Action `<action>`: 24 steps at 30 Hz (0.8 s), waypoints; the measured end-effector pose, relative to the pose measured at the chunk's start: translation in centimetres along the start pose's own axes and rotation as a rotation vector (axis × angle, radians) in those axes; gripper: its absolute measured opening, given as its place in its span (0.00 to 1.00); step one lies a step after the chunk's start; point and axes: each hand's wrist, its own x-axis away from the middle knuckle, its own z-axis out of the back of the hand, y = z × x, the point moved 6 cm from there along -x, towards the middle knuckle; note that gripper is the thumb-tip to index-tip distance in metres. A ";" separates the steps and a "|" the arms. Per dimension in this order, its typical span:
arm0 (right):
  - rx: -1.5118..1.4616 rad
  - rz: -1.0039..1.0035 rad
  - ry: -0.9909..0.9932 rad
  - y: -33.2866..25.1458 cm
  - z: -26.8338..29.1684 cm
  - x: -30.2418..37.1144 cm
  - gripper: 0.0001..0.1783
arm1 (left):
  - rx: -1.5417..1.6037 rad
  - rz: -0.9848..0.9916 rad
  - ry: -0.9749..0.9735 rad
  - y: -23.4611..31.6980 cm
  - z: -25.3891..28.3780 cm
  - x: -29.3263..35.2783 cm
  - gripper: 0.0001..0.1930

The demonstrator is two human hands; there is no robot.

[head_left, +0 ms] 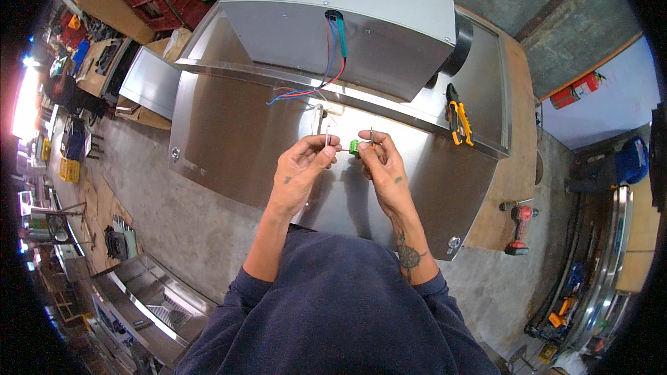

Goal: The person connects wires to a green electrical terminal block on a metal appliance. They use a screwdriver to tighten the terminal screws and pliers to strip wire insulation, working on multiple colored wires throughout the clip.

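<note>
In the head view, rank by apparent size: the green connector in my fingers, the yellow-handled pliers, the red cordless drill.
1. Yellow-handled pliers and red cordless drill: look alike, and differing nearness makes ranking unsure.
2. Green connector: clearly smallest.

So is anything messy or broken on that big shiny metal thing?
Nothing looks broken. The red and blue wires hang loose from a hole in the grey metal box, unconnected. The left hand and right hand hold a small green connector on thin wires.

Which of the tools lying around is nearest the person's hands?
The yellow-and-black hand tool on the steel sheet, just beyond the right hand. The red cordless drill lies farther off, on the wooden board at the right.
</note>
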 end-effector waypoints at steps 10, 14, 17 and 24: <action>0.026 0.058 0.010 -0.6 -0.2 -0.3 0.22 | 0.239 0.072 -0.150 -1.1 0.7 -0.8 0.12; 0.547 0.384 0.241 -2.1 0.3 -0.3 0.21 | 0.090 0.046 -0.091 -1.2 0.2 -0.7 0.10; 0.318 0.391 0.144 -3.8 -1.1 0.5 0.22 | -0.101 0.029 -0.039 -0.9 -0.2 -0.6 0.10; 0.388 0.545 0.167 -5.0 -2.0 0.9 0.15 | -0.174 0.017 -0.060 -0.3 -1.3 -0.5 0.11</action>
